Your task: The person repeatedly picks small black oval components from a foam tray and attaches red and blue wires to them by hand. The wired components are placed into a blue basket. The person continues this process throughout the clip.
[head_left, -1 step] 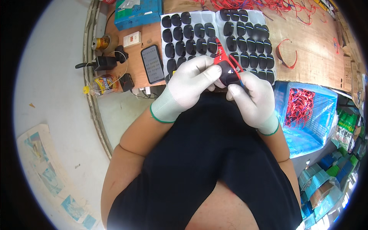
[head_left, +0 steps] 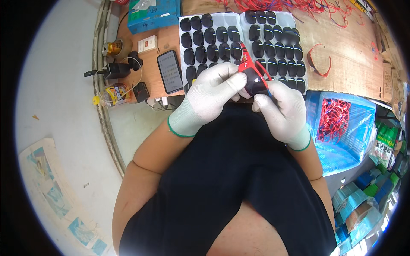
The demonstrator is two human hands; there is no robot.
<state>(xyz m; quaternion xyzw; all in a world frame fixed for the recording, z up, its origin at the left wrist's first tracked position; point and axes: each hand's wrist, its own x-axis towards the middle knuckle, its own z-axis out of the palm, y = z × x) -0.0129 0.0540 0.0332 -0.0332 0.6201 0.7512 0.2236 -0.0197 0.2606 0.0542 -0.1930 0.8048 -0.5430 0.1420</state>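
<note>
Between my two gloved hands is a pair of red-framed sunglasses [head_left: 246, 65], held up over the table's near edge. A dark lens [head_left: 257, 86] shows in it, and a red temple arm points away from me. My left hand [head_left: 212, 90], in a white knit glove, pinches the left side with thumb and bent fingers. On the other side my right hand [head_left: 285, 112], gloved alike, grips the lower rim between thumb and fingers. The fingertips behind the frame are hidden. Just beyond, rows of dark lenses [head_left: 212, 53] lie on white sheets.
Red frames are heaped at the table's [head_left: 346, 51] far side; one frame [head_left: 319, 60] lies alone at right. A blue plastic-lined crate [head_left: 341, 155] below holds more. At left are a phone [head_left: 170, 71], a white box [head_left: 147, 44], chargers, a bottle [head_left: 115, 94] and a blue box [head_left: 156, 18].
The lines of text on the phone's screen differ. My hands and the sunglasses have not visibly moved.
</note>
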